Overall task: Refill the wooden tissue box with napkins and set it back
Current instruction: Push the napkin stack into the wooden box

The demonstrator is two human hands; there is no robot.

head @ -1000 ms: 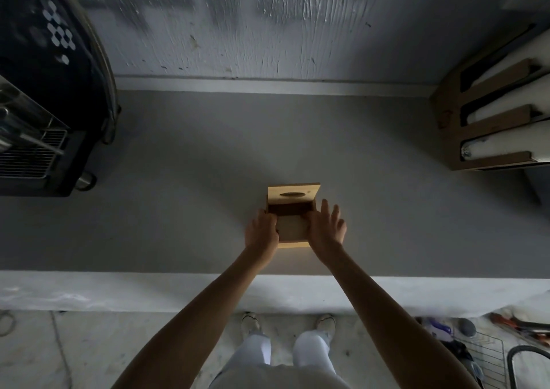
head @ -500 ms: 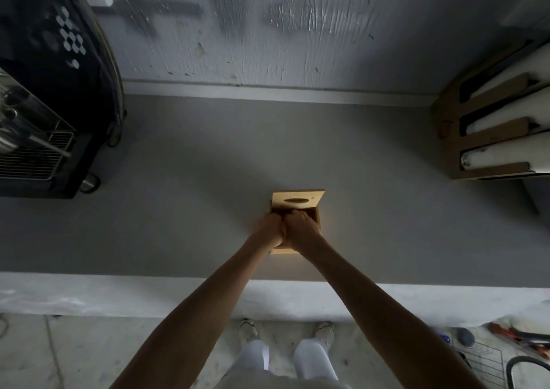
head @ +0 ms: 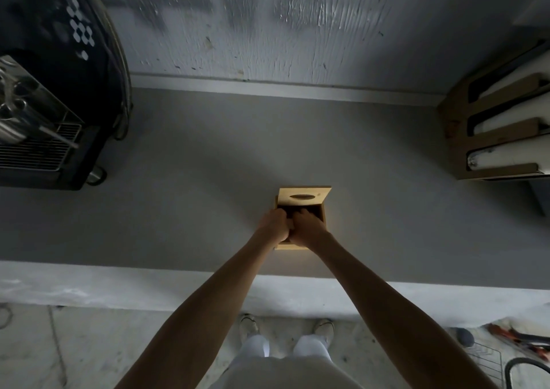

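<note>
Grey counter broad, bare around wooden tissue box; left hand, right hand curled together inside.

Grey table carries wooden tissue box at centre, black machine at left, wooden rack at right.

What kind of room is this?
Probably a cafe or kitchen work area: a gray counter, a dark machine with a metal grille at the left, and a wooden rack of rolls at the right.
</note>
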